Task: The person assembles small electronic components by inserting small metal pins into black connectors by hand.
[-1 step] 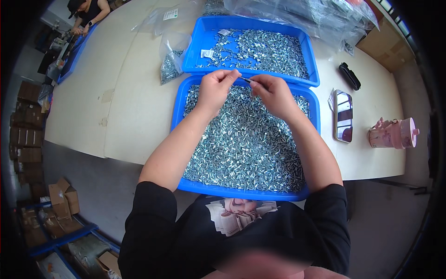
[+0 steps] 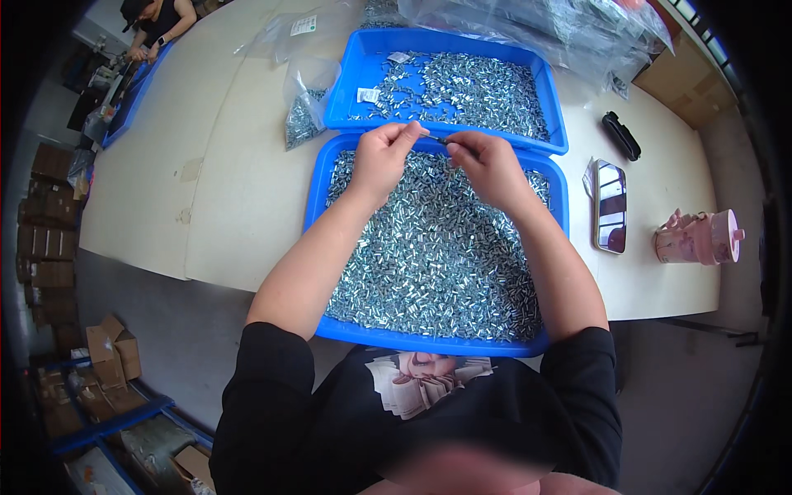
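Both my hands meet over the far rim of the nearer blue bin (image 2: 315,206), which is filled with small silvery metal sleeves (image 2: 421,256). My left hand (image 2: 384,162) is closed in a pinch, and a tiny pale end shows at its fingertips, too small to name. Between the hands runs a thin dark rod (image 2: 440,139), gripped by the thumb and fingers of my right hand (image 2: 488,167). Its far tip reaches my left fingertips. How far it extends inside my right hand is hidden.
Behind stands a second blue bin (image 2: 334,103) with similar pieces and small paper packets. Beside it are a clear bag of parts (image 2: 304,124) and plastic sheeting (image 2: 536,33). To the right lie a phone (image 2: 610,206), a black case (image 2: 620,136) and a pink cup (image 2: 700,238). A co-worker (image 2: 161,25) sits far left.
My right fingertips have shifted very slightly to the right along with the dark rod. My left hand keeps its place.
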Motion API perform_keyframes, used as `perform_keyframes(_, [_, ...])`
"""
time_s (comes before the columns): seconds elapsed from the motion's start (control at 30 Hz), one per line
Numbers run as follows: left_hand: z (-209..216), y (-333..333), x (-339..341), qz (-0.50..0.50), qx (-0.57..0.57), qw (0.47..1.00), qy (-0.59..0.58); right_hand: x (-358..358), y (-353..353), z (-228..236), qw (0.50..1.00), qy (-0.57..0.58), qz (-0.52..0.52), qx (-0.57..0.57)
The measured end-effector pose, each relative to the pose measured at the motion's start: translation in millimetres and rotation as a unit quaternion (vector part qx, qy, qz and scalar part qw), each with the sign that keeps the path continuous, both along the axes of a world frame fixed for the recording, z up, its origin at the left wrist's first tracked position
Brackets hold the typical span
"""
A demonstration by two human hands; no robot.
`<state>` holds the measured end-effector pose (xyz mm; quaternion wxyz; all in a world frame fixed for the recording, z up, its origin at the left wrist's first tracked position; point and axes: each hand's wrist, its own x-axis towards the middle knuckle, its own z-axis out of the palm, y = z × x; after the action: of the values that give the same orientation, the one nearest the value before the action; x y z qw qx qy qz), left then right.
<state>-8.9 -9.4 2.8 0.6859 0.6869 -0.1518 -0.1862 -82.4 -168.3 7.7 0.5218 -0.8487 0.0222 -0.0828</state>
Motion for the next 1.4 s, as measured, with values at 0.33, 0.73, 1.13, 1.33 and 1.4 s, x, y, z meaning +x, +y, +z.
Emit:
perform_keyframes(0.33, [-13, 1, 5, -0.048, 0.100, 0.972, -0.207, -3, -3, 7, 0.994, -0.063, -0.018, -0.089])
perform_keyframes(0.73, [-18, 0, 4, -0.043, 0.094, 0.973, -0.208, -2, -5, 4, 0.987, -0.060, 0.016, -0.151])
perform_keyframes(1.13, [-17, 3, 3, -0.042, 0.123, 0.989, -0.068, -3, -1, 12, 0.972, -0.130, -0.054, -0.190])
perform_keyframes(1.33, [-6, 2, 1, -0.103, -0.096, 0.973, 0.182, 3, -7, 1, 0.964, -0.100, -0.041, 0.244])
perform_keyframes(1.4, [-5, 2, 1, -0.119, -0.104, 0.969, 0.188, 3, -5, -1, 0.968, -0.108, -0.019, 0.225])
